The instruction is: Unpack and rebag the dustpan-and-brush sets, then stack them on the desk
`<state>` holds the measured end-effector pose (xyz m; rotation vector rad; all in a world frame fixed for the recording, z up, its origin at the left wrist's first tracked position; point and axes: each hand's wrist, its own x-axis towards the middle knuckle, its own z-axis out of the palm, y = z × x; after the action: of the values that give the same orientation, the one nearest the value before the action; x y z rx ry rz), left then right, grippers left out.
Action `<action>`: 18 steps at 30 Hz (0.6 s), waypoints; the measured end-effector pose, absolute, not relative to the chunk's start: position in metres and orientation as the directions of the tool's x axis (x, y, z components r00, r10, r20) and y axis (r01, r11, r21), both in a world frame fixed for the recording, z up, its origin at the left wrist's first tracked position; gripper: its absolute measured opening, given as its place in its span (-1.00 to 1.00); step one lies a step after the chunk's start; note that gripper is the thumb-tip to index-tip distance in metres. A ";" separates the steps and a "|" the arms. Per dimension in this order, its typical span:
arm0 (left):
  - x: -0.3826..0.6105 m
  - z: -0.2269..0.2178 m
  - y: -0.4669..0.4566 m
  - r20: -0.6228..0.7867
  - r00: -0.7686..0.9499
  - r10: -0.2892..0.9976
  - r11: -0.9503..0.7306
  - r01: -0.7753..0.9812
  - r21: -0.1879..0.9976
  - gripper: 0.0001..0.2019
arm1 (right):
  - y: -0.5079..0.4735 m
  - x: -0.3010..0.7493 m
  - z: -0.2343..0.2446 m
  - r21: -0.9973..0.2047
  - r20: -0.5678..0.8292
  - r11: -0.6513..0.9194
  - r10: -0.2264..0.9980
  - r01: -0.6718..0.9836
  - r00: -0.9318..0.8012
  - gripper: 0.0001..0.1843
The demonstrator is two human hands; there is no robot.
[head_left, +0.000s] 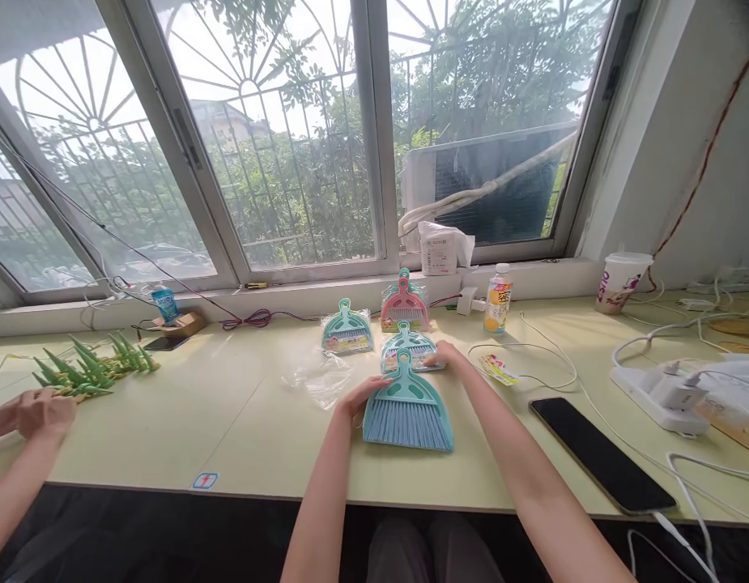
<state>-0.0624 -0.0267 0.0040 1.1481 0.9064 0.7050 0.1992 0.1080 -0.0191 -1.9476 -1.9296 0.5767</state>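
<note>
A teal dustpan-and-brush set (406,417) with blue bristles lies unwrapped on the table in front of me, handle pointing away. My left hand (363,395) grips its upper left edge, the fingertips partly hidden. Just behind it lies a wrapped teal dustpan-and-brush set (404,350) in clear plastic with a printed label. The fingers of my right hand (447,355) close on the right edge of this wrapped set. Further back are a wrapped pink set (404,312) and another wrapped teal set (346,330). Crumpled clear plastic (322,380) lies to the left.
A printed card (499,370), phone (598,453), power strip (659,401) and white cables lie to the right. A bottle (499,300) and cup (621,282) stand behind. At far left, another person's hands (43,413) are beside green spiky plants (95,364).
</note>
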 end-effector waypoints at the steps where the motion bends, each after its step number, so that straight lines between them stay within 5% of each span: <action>1: -0.062 0.004 -0.027 -0.244 0.462 0.853 0.287 -0.025 0.958 -0.54 | 0.107 0.199 -0.021 -0.530 -0.003 0.030 0.999 0.848 -0.037 -0.34; 4: -0.061 0.005 -0.027 -0.282 0.427 0.859 0.322 -0.024 0.946 -0.55 | 0.102 0.190 -0.028 -0.554 0.152 0.116 0.988 0.824 -0.036 -0.31; 9: -0.059 0.010 -0.031 -0.313 0.357 0.880 0.333 0.006 0.943 -0.61 | 0.110 0.165 -0.029 -0.526 0.326 -0.021 0.918 0.850 0.225 -0.42; 18: -0.061 0.007 -0.024 -0.218 0.442 0.870 0.296 -0.114 0.948 -0.56 | 0.172 0.154 -0.036 -0.568 0.297 -0.155 0.877 0.809 0.377 -0.53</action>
<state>-0.0606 -0.0237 0.0070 1.0652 0.8794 0.7815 0.1537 0.1715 -0.0364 -1.9764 -1.4493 0.1334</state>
